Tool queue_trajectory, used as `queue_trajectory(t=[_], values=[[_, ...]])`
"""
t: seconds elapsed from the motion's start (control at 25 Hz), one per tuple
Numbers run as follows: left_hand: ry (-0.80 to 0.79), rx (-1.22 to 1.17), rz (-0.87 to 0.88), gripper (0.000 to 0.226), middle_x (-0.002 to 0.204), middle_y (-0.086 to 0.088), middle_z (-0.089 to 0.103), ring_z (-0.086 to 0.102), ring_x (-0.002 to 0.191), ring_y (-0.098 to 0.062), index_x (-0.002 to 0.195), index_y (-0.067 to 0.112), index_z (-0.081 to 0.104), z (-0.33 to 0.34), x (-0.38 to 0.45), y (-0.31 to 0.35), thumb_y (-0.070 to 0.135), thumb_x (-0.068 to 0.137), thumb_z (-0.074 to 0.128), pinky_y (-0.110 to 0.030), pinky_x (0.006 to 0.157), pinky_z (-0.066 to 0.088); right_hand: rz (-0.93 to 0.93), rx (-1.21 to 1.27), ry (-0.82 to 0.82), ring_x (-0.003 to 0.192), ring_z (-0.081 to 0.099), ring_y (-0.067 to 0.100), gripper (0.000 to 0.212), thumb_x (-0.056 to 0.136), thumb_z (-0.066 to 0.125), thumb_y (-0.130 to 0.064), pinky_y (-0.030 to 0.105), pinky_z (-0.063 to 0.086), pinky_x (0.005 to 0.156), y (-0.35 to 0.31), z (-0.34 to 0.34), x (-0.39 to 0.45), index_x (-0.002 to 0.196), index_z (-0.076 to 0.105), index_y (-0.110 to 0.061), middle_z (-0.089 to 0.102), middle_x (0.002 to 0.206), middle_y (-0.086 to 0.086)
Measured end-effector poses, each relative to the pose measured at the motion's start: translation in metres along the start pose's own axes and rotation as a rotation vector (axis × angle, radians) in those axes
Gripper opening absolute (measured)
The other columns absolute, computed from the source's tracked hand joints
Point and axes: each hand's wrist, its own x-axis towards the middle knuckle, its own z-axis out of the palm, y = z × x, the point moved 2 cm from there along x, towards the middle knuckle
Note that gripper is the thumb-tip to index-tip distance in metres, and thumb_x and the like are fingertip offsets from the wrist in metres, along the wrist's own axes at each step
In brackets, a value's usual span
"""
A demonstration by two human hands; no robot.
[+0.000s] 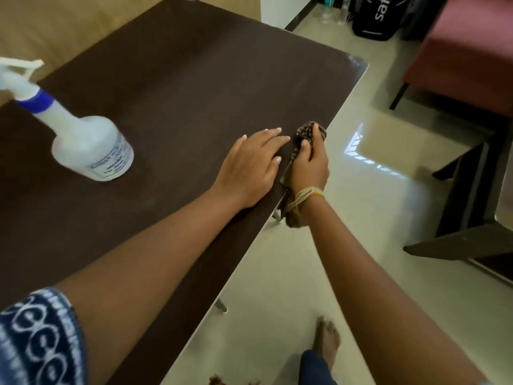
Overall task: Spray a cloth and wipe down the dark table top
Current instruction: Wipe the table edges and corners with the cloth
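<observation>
Black bag [380, 18]: partial white "safa". Spray bottle [91, 145] label illegible.

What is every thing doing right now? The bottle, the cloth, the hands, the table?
spray bottle: upright on the table, nobody touching it.
cloth: bunched up, gripped at the table's edge.
right hand: curled round the cloth.
left hand: flat on the table, fingers straight.
table: dark top, mostly bare.

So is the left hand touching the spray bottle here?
Apart. The head view shows the left hand lying flat on the table top, with bare dark surface between it and the spray bottle.
</observation>
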Motion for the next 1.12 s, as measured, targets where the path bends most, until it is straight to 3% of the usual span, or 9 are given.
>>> queue_trajectory(t=[0.16,0.52,0.68,0.8,0.96,1.04,1.12], values=[[0.019,-0.028,-0.05,0.044,0.151,0.001,0.041,0.034,0.141,-0.014,0.143,0.02,0.045,0.013,0.054,0.007,0.021,0.099,0.043,-0.041,0.117,0.021,0.009,-0.024,-0.003,0.133,0.045,0.02,0.045,0.103,0.037,-0.024,0.027,0.032,0.109,-0.011,-0.012,0.106,0.148,0.04,-0.03,0.049,0.146,0.002],[0.038,-0.032,-0.149,0.044,0.151,0.0,0.04,0.034,0.141,-0.015,0.142,0.019,0.045,0.043,0.186,0.031,0.024,0.099,0.042,-0.045,0.118,0.023,0.024,-0.108,-0.103,0.132,0.046,0.024,0.045,0.105,0.035,-0.027,0.03,0.034,0.108,-0.031,-0.038,0.227,0.15,0.035,-0.031,0.051,0.144,0.004],[0.034,0.019,-0.223,0.045,0.154,0.001,0.037,0.029,0.144,-0.014,0.144,0.021,0.042,0.063,0.226,0.033,0.028,0.1,0.04,-0.046,0.119,0.018,0.003,-0.086,-0.128,0.129,0.049,0.022,0.042,0.104,0.036,-0.028,0.031,0.036,0.107,-0.031,-0.044,0.265,0.145,0.043,-0.029,0.054,0.141,0.002],[0.068,0.097,-0.249,0.045,0.154,0.002,0.036,0.028,0.144,-0.015,0.143,0.022,0.041,0.074,0.227,0.031,0.03,0.099,0.037,-0.045,0.119,0.018,-0.057,-0.306,-0.235,0.118,0.056,0.027,0.036,0.102,0.037,-0.032,0.036,0.043,0.099,-0.037,-0.043,0.303,0.13,0.058,-0.026,0.063,0.126,0.005],[0.055,0.122,-0.257,0.046,0.156,0.004,0.033,0.026,0.145,-0.013,0.144,0.023,0.038,0.073,0.227,0.031,0.031,0.099,0.035,-0.043,0.119,0.016,-0.076,-0.543,-0.609,0.108,0.056,0.027,0.036,0.103,0.036,-0.033,0.032,0.042,0.093,-0.061,-0.037,0.342,0.119,0.064,-0.017,0.062,0.122,0.01],[0.042,0.13,-0.266,0.046,0.156,0.005,0.032,0.025,0.145,-0.013,0.145,0.024,0.037,0.073,0.226,0.031,0.031,0.1,0.035,-0.043,0.119,0.017,-0.099,-0.657,-0.646,0.106,0.056,0.027,0.039,0.102,0.033,-0.031,0.032,0.041,0.088,-0.069,-0.026,0.347,0.123,0.061,-0.014,0.06,0.126,0.011],[0.034,0.137,-0.264,0.046,0.156,0.005,0.032,0.026,0.145,-0.013,0.145,0.024,0.037,0.074,0.225,0.032,0.031,0.099,0.035,-0.044,0.119,0.018,-0.184,-0.786,-0.542,0.099,0.058,0.029,0.041,0.102,0.03,-0.032,0.035,0.044,0.085,-0.071,-0.018,0.343,0.122,0.06,-0.013,0.063,0.119,0.013]])
